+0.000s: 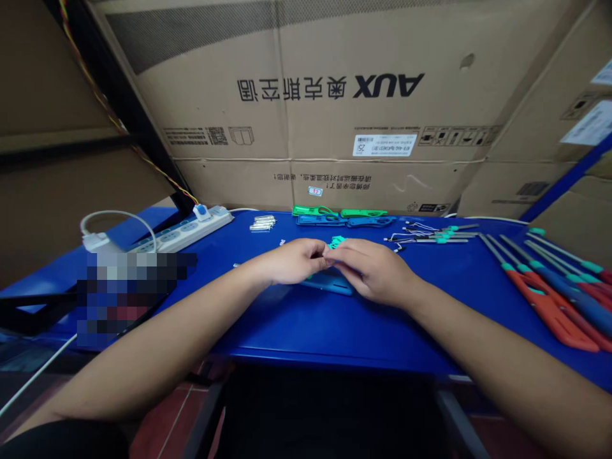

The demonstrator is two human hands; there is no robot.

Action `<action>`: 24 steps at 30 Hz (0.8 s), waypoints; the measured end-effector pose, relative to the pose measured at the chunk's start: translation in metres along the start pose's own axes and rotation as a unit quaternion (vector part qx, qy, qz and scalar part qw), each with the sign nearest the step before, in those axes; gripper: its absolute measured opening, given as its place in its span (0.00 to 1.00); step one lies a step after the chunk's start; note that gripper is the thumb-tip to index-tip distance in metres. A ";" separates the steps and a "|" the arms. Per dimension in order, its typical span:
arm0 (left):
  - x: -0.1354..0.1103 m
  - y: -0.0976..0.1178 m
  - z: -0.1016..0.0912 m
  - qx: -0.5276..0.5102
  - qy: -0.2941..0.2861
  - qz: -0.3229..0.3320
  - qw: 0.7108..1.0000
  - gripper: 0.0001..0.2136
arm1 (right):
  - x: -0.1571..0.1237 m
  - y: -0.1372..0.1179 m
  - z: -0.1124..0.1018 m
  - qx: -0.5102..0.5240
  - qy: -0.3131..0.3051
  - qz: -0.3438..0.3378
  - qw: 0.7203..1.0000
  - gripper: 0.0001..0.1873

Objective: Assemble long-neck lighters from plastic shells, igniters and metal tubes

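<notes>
The table top [268, 331] is a deep, saturated blue, and a paler blue plastic piece [329, 284] lies on it. A small teal piece [336, 241] stands out just above that. Along the back run bright green handles [315, 211] and a row of mid-blue handles [320, 220]. To the right, orange-red handles [545, 312] and darker blue handles [568, 306] lie side by side, all tipped with teal. The power strip [182, 233] is off-white with a blue switch. Behind it all, the brown cardboard box [387, 86] carries black lettering and a dark grey band [191, 32] of fine diagonal texture — plain tan elsewhere. A wire [143, 166] twists yellow, red and black — the floor tiles [167, 421] are brick red.
</notes>
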State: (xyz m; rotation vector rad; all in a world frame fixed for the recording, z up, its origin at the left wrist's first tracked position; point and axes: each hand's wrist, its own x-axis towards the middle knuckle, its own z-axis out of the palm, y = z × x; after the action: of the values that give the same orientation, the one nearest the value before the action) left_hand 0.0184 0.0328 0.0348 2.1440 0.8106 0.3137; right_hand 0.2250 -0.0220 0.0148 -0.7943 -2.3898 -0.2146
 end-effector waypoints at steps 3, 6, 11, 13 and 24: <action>0.000 0.002 0.002 -0.019 0.011 0.012 1.000 0.10 | -0.002 0.001 -0.002 -0.020 -0.010 -0.017 1.000 0.15; 0.001 0.004 0.003 -0.054 0.026 0.036 0.998 0.10 | -0.001 0.001 -0.005 -0.016 -0.001 -0.007 1.000 0.16; 0.001 0.002 0.003 -0.006 0.069 0.069 0.995 0.12 | 0.000 0.006 -0.012 0.009 0.065 0.048 0.997 0.14; 0.000 0.001 0.005 0.065 0.055 0.113 0.990 0.11 | -0.001 0.009 -0.016 0.010 0.087 0.059 0.994 0.12; -0.001 0.000 0.026 0.149 -0.049 0.135 0.978 0.19 | -0.030 0.000 -0.027 0.065 0.000 0.194 0.979 0.05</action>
State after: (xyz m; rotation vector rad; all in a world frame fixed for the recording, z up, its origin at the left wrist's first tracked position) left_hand 0.0303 0.0167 0.0177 2.5372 0.5357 0.2333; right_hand 0.2574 -0.0460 0.0187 -1.1716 -2.1680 0.0999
